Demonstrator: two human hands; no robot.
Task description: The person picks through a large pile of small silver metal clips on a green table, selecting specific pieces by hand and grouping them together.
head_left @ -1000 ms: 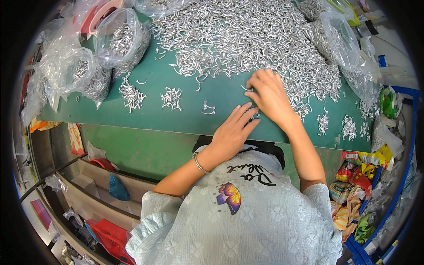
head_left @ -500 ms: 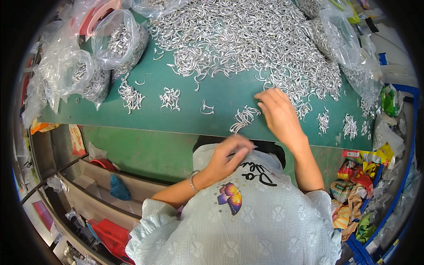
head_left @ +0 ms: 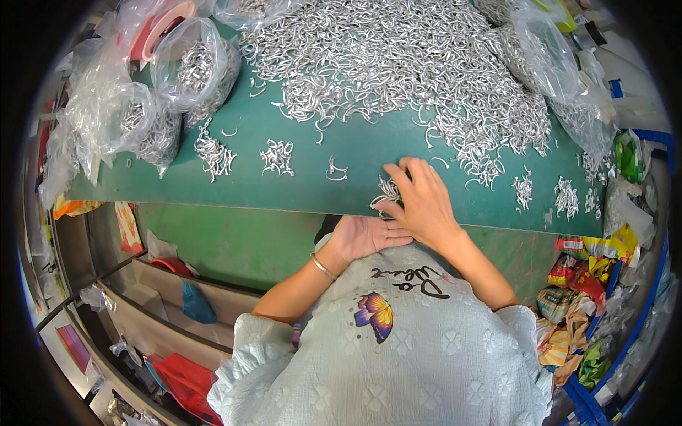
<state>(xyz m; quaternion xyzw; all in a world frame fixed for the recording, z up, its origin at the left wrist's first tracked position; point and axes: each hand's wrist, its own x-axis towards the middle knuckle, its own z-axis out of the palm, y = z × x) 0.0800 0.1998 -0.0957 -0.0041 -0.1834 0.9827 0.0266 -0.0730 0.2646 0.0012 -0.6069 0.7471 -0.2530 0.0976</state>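
Observation:
Small curved silvery metal pieces (head_left: 386,189) form a little pile close to the table's front edge. My right hand (head_left: 425,206) is bent over this pile from the right, thumb and forefinger apart with pieces between them; its other fingers are partly hidden. Just below the table edge, my left hand (head_left: 364,237) lies palm up with its fingers stretched out under the right hand. Nothing shows in the visible part of that palm. Beyond both hands a big heap of the same metal pieces (head_left: 398,64) spreads over the green table (head_left: 277,193).
Smaller clusters (head_left: 278,157) of pieces lie along the front edge on both sides. Clear plastic bags of pieces (head_left: 195,71) stand at the left, with another bag (head_left: 547,64) at the right. A shelf unit with a red basket (head_left: 181,383) is lower left; colourful packets (head_left: 568,277) fill the right.
My left hand has turned palm up and moved slightly right, below the table edge. My right hand has shifted left and nearer, over the small pile.

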